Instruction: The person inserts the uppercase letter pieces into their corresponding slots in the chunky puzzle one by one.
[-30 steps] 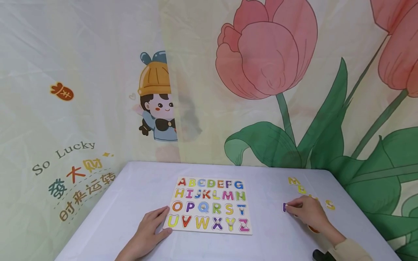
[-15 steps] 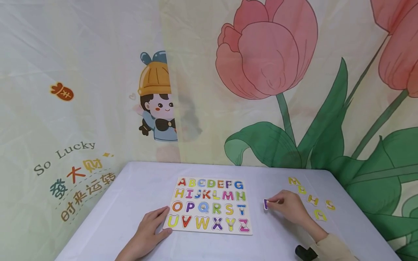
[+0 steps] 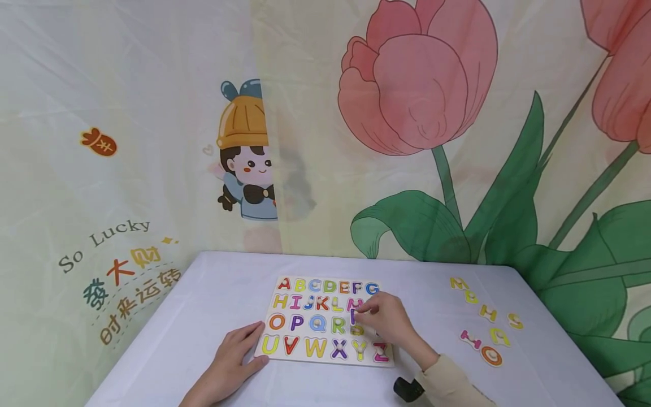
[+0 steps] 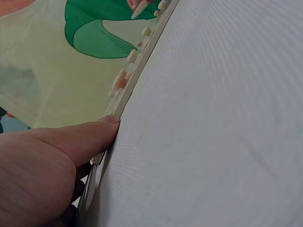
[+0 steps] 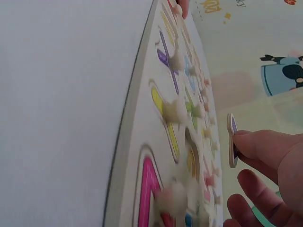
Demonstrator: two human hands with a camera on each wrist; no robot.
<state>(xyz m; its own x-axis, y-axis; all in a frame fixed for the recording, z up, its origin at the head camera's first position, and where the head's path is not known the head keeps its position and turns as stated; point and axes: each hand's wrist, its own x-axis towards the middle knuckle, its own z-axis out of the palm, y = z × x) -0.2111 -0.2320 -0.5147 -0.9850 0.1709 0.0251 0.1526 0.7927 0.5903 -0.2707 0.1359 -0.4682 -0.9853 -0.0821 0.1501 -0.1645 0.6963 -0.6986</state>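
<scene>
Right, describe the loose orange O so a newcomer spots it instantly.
On the white table, right of the letter board, lie loose letters. The orange O sits at their near end, beside the pink letter; it alone is a deep-orange ring.

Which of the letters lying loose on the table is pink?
The pink letter just left of the orange O. It alone is pink: the other five letters there are yellowish.

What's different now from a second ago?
The right hand moved left, carrying the purple piece from beside the loose letters to over the board; it still pinches it. The left hand stayed at the board's left edge.
</scene>
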